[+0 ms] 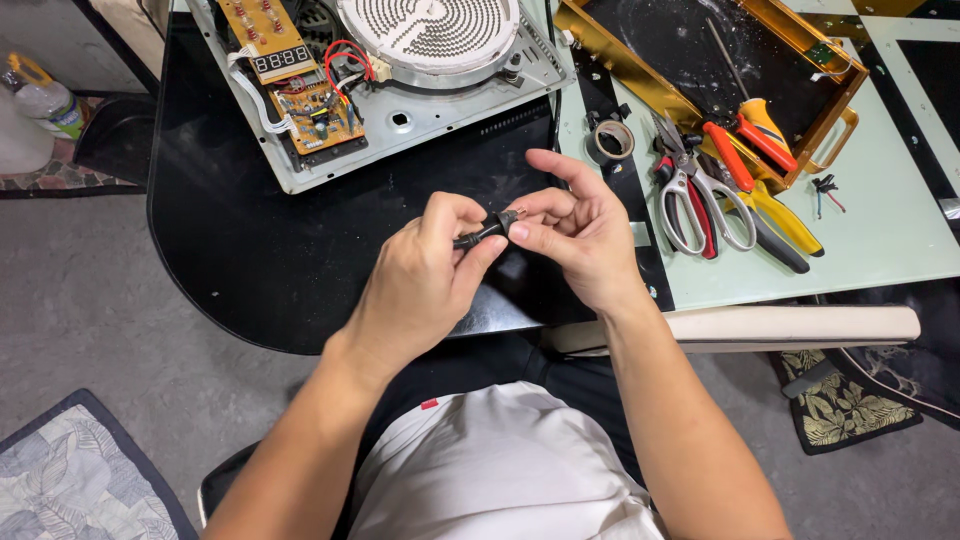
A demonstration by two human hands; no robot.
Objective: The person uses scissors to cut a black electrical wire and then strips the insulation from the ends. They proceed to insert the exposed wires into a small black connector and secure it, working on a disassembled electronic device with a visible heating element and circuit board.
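My left hand (425,270) and my right hand (575,235) meet over the black table (240,250). Between their fingertips they pinch a thin black cable (487,229); the left thumb and fingers hold its near part, the right fingers hold its end, where a bit of bare metal shows. Behind the hands lies an opened electric cooker (400,100) with its round coil heater (430,30), a brown circuit board (318,112) with red wires, and a display board (268,40).
A roll of tape (612,139) lies right of the cooker. Scissors (700,205), orange-handled pliers (770,205) and a screwdriver (760,125) lie on the pale green table, beside a gold-framed glass top panel (720,60). A plastic bottle (45,100) stands at far left.
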